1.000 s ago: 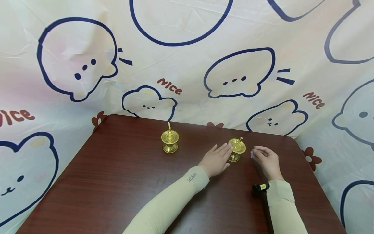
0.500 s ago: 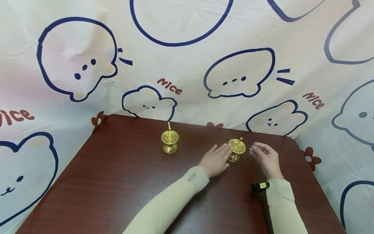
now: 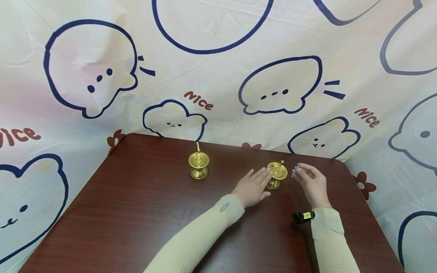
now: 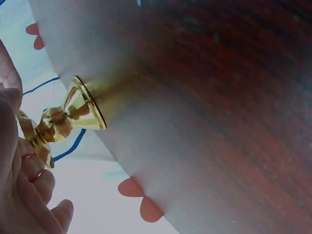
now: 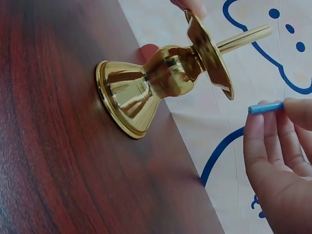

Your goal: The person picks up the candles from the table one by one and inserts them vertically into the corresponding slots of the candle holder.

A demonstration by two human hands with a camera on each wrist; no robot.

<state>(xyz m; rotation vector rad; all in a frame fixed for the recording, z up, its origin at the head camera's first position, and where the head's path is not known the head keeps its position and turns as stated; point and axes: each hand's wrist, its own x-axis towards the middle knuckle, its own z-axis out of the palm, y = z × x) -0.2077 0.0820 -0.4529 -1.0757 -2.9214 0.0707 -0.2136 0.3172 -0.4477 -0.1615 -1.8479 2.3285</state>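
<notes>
Two small brass candle holders with dishes and thin upright stems stand on the table. My left hand [image 3: 252, 187] reaches to the right-hand candle holder [image 3: 280, 171], its fingers straight and the fingertips at the rim of the dish. In the right wrist view, a left fingertip [image 5: 191, 7] meets the edge of that dish. Just right of the holder, my right hand [image 3: 311, 188] pinches a short, thin blue stick [image 5: 265, 107] between thumb and fingers, held up off the table. The other candle holder [image 3: 198, 161] stands to the left, with a pale yellow tip on its stem.
The dark red-brown wooden table [image 3: 136, 212] fills the lower part of the head view. Behind it hangs a pale cloth [image 3: 218, 83] printed with blue-outlined bears. A black wrist device [image 3: 303, 217] sits at my right cuff.
My right hand has risen slightly with the blue stick, and the stick's angle has shifted a little. My left hand stays at the dish, its thumb barely moved.
</notes>
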